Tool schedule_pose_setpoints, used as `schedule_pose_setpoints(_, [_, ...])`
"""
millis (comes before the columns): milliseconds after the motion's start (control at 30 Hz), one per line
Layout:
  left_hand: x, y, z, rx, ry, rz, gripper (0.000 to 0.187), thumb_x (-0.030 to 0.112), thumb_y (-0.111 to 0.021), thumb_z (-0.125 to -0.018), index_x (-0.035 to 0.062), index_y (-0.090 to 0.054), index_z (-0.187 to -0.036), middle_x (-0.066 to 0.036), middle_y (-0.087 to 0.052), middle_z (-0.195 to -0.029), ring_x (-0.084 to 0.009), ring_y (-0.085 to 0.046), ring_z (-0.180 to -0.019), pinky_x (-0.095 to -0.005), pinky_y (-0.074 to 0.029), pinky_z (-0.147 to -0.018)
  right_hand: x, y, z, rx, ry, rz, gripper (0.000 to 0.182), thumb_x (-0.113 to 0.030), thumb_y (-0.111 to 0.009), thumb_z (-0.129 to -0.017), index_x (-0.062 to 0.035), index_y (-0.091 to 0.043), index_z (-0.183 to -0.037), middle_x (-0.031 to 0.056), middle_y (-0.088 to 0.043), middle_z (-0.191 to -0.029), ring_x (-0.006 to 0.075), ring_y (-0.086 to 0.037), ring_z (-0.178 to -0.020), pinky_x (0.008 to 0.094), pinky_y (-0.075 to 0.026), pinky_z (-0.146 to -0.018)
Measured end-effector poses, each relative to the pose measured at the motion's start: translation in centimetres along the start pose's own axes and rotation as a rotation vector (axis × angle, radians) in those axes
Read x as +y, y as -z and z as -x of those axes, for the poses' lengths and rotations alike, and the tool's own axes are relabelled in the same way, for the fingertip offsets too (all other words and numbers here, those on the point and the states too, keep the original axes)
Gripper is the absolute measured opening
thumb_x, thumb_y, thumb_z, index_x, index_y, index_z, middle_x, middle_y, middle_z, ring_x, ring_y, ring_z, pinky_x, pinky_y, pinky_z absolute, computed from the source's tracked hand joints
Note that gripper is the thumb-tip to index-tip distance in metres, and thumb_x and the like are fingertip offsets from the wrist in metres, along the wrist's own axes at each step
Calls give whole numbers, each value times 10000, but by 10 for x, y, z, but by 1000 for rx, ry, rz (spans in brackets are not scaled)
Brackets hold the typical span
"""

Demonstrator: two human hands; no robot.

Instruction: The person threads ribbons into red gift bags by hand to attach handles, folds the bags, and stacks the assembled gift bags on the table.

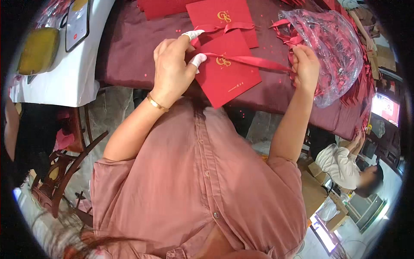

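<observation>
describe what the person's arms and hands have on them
Both forearms are bare; short dusty-pink shirt sleeves end near the elbows. The left hand has white tape or finger cots on two fingertips and a thin gold bangle at the wrist. The right hand shows nothing worn.

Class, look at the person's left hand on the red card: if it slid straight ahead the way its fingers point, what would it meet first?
Probably the second red card lying just beyond the held red card; the left hand points toward it, though depth is unclear.
</observation>
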State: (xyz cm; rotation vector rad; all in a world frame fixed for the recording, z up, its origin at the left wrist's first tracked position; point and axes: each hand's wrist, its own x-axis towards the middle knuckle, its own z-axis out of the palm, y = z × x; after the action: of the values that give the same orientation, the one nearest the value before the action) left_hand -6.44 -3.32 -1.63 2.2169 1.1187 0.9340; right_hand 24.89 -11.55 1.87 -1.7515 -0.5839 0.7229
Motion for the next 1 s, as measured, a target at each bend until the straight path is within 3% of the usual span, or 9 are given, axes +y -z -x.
schedule_pose_setpoints(167, [5,7,-1,-31,29,45,442,228,-754,-765,105,-613,-1166,-19,-629,-861,-253,-567,-899,-400,-396,-870,-3,-23,24,-124,76,-27,125,-59,-676,-856,-7,-670,-970,-14,-622,-736,30,-496,-578,178,-348,-484])
schedule_pose_setpoints(333, [11,8,-14,125,-159,40,433,216,-714,-797,98,-595,-1197,-66,-608,-961,-288,-560,-894,-398,-428,-828,0,-53,42,-239,289,268,140,-76,-703,-837,-19,-715,-964,-40,-630,-769,16,-510,-630,193,-404,-561])
schedule_pose_setpoints(400, [15,6,-25,55,-145,54,433,187,-687,-831,94,-589,-1242,-110,-618,-1018,-290,-565,-924,-381,-449,-836,4,-65,44,-237,344,314,128,-89,-699,-827,-24,-720,-935,-2,-649,-748,62,-543,-609,239,-431,-565])
schedule_pose_setpoints(500, [21,-6,-43,-62,-151,68,429,141,-683,-812,98,-581,-1227,-126,-647,-968,-309,-592,-937,-406,-468,-843,0,-80,51,-231,555,448,142,-107,-679,-814,-58,-723,-939,109,-667,-770,181,-605,-624,298,-475,-614])
schedule_pose_setpoints(567, [22,-15,-49,-77,-174,36,434,86,-681,-797,82,-575,-1218,-133,-667,-946,-305,-633,-895,-399,-502,-802,-1,-87,54,-236,566,455,136,-105,-683,-808,-53,-720,-929,111,-674,-781,189,-622,-646,301,-484,-624])
schedule_pose_setpoints(633, [22,-17,-53,-249,-1,210,465,21,-668,-784,63,-557,-1234,-142,-675,-950,-279,-665,-829,-364,-534,-730,-3,-92,57,-238,581,461,131,-104,-687,-803,-48,-718,-918,112,-680,-792,196,-640,-668,304,-492,-634])
schedule_pose_setpoints(667, [23,-15,-54,-281,54,279,485,-36,-642,-799,64,-544,-1263,-136,-687,-938,-216,-677,-751,-320,-547,-661,-4,-95,58,-218,567,459,123,-102,-692,-794,-43,-714,-899,118,-684,-797,210,-654,-688,310,-501,-643])
schedule_pose_setpoints(767, [21,-13,-52,-363,223,561,477,-57,-619,-828,83,-548,-1279,-115,-686,-923,-152,-651,-765,-290,-539,-665,-8,-98,64,-208,553,473,115,-99,-704,-774,-37,-705,-871,128,-687,-800,230,-673,-718,320,-515,-659])
schedule_pose_setpoints(1000, [26,-1,-49,-449,388,752,570,-89,-592,-842,132,-516,-1361,-83,-670,-942,-99,-589,-789,-246,-508,-688,-25,-105,69,-243,722,635,59,-70,-685,-744,-22,-652,-749,138,-665,-743,305,-656,-684,379,-519,-624])
